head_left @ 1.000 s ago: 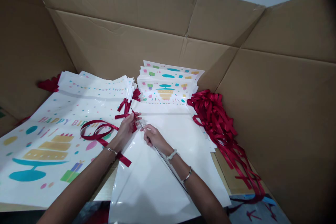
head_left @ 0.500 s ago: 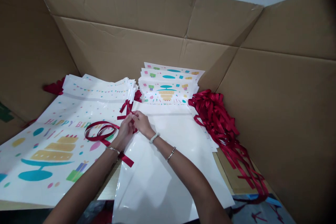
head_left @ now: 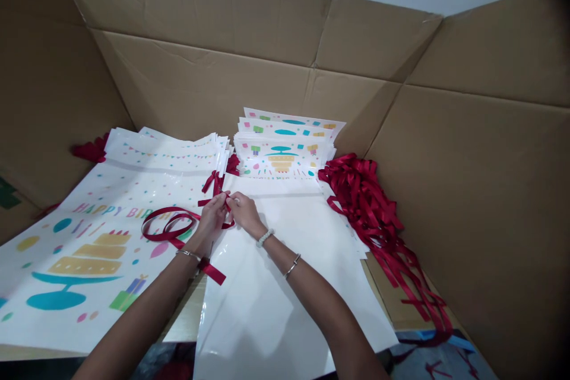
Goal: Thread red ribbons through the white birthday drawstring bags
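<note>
While our left hand (head_left: 214,214) and right hand (head_left: 244,212), fingers (head_left: 218,202) narrowed, pinch red ribbon (head_left: 212,270), its tail (head_left: 218,275) slants rightward toward us

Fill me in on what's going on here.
A person's left hand and right hand meet at a piece of red ribbon, fingers pinched together, by the left edge of a plain white sheet. To the left lie birthday sheets printed with a cake, with a loose loop of ribbon over them. A heap of red ribbons lies on the right. Cardboard walls stand around it all.
</note>
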{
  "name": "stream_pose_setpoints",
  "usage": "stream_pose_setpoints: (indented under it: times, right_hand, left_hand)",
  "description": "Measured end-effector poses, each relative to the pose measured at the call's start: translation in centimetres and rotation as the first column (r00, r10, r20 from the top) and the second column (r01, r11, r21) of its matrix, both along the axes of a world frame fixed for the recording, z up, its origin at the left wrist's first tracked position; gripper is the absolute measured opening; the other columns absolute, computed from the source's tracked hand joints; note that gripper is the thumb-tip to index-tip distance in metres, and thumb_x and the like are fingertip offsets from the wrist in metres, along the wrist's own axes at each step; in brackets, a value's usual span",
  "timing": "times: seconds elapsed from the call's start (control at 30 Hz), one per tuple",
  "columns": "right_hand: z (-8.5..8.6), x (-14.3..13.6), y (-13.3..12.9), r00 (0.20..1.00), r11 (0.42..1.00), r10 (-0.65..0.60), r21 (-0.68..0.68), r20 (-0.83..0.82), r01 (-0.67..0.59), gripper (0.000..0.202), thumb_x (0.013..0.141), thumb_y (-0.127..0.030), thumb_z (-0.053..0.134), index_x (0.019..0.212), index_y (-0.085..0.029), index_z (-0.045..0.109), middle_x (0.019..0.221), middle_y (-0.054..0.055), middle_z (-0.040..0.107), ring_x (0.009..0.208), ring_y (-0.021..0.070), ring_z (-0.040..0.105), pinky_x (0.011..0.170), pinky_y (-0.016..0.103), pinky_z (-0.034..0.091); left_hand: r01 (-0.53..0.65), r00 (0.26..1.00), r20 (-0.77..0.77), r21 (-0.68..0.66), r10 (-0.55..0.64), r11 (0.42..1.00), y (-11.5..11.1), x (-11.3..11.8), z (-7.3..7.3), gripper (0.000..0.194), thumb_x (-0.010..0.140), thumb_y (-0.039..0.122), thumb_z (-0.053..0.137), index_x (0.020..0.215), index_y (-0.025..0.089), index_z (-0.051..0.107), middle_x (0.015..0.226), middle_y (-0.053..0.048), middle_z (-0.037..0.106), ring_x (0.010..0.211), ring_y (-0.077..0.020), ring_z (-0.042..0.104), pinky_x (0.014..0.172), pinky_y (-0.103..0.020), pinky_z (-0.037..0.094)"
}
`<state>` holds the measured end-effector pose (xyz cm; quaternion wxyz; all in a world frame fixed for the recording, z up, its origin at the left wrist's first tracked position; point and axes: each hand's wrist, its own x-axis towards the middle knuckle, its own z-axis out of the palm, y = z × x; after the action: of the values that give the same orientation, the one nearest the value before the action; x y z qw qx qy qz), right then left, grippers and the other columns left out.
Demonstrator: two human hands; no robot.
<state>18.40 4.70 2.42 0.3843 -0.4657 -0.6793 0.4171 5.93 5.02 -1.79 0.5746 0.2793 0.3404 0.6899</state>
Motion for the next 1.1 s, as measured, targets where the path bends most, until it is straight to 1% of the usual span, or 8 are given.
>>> stream_pose_setpoints:
  times: [0.13,0.2,0.33,0.57,0.73,0.87,0.97,1.1]
  right_hand:
    - [0.6,0.2,-0.1,0.999,0.999,0.042,-0.012,-0.032,-0.042,0.015,0.101,-0.03,0.052,0.095,-0.023,0.064,0.056,-0.007,0.061,0.057,0.0106,0.061,0.06,0.017,0.043]
    - [1.9,1.2,0.1,0.998,0.999,0.024,-0.041,-0.057,-0.026,0.014,0.1,-0.029,0.054,0.092,-0.022,0.064,0.062,-0.006,0.065,0.055,0.0095,0.057,0.056,0.016,0.041]
    - [6.2,5.6,0.9,0.98,0.989,-0.099,-0.125,-0.171,0.078,0.011,0.095,-0.026,0.06,0.087,-0.019,0.062,0.08,-0.003,0.065,0.049,0.0052,0.046,0.044,0.016,0.033]
    - [15.4,18.7,1.8,0.879,0.981,-0.16,-0.167,-0.45,0.094,0.024,0.093,-0.038,0.069,0.097,-0.022,0.051,0.092,-0.002,0.064,0.047,0.0004,0.047,0.037,0.017,0.017]
    - [24.5,28.1,1.3,0.703,0.952,-0.259,-0.054,-0.662,0.3,0.017,0.105,-0.018,0.044,0.088,-0.022,0.047,0.081,-0.006,0.064,0.039,-0.002,0.031,0.042,0.018,0.012]
    - [29.6,32.9,-0.4,0.77,0.947,-0.208,0.074,-0.604,0.313,0.025,0.106,-0.019,0.038,0.087,-0.021,0.055,0.071,-0.011,0.061,0.035,-0.002,0.02,0.044,0.02,0.008]
    - [29.8,33.7,-1.6,0.887,0.984,-0.141,0.034,-0.44,0.173,0.024,0.104,-0.017,0.037,0.094,-0.016,0.059,0.064,-0.012,0.056,0.034,-0.0038,0.021,0.047,0.019,0.005]
    - [25.5,32.1,-1.3,0.964,0.988,-0.046,-0.157,-0.261,0.004,0.016,0.101,-0.012,0.047,0.088,-0.014,0.057,0.058,-0.01,0.053,0.034,-0.0032,0.022,0.044,0.016,0.005]
  left_hand:
    - [-0.001,0.995,-0.098,0.019,0.003,1.0,0.0,0.0,0.3,0.042,0.069,0.043,0.089,0.095,0.014,0.073,0.081,-0.004,0.068,0.06,-0.0115,0.057,0.048,-0.02,0.042]
    - [-0.111,0.963,-0.239,0.078,0.127,0.991,0.0,-0.7,1.2,0.041,0.076,0.049,0.082,0.096,0.015,0.073,0.094,-0.007,0.07,0.073,-0.0152,0.062,0.058,-0.022,0.048]
    - [-0.409,0.676,-0.559,0.257,0.48,0.875,0.2,-3.8,2.9,0.031,0.087,0.046,0.066,0.099,0.018,0.073,0.111,-0.008,0.069,0.097,-0.0206,0.062,0.078,-0.026,0.05]
    - [-0.179,0.364,-0.93,-0.13,-0.057,0.975,1.0,-6.7,2.3,0.033,0.061,0.049,0.084,0.059,0.021,0.067,0.061,-0.004,0.064,0.059,-0.0212,0.055,0.054,-0.027,0.034]
    - [-0.109,0.375,-0.918,-0.184,-0.131,0.977,2.4,-5.4,2.1,0.034,0.061,0.04,0.085,0.051,0.019,0.061,0.05,-0.002,0.056,0.052,-0.0168,0.048,0.055,-0.026,0.033]
    - [-0.14,0.321,-0.942,-0.145,-0.094,0.979,3.9,-5.7,4.5,0.021,0.074,0.029,0.081,0.064,0.015,0.068,0.056,0.0,0.059,0.058,-0.0153,0.048,0.056,-0.024,0.032]
    - [-0.141,0.188,-0.98,0.039,0.065,0.989,5.9,-7.1,7.6,0.021,0.082,0.028,0.078,0.07,0.014,0.067,0.064,-0.001,0.062,0.066,-0.0149,0.052,0.062,-0.021,0.034]
    - [-0.095,-0.042,-0.972,0.234,0.231,0.967,8.9,-9.2,12.0,0.024,0.093,0.036,0.07,0.085,0.014,0.069,0.074,0.0,0.062,0.073,-0.0149,0.054,0.075,-0.021,0.039]
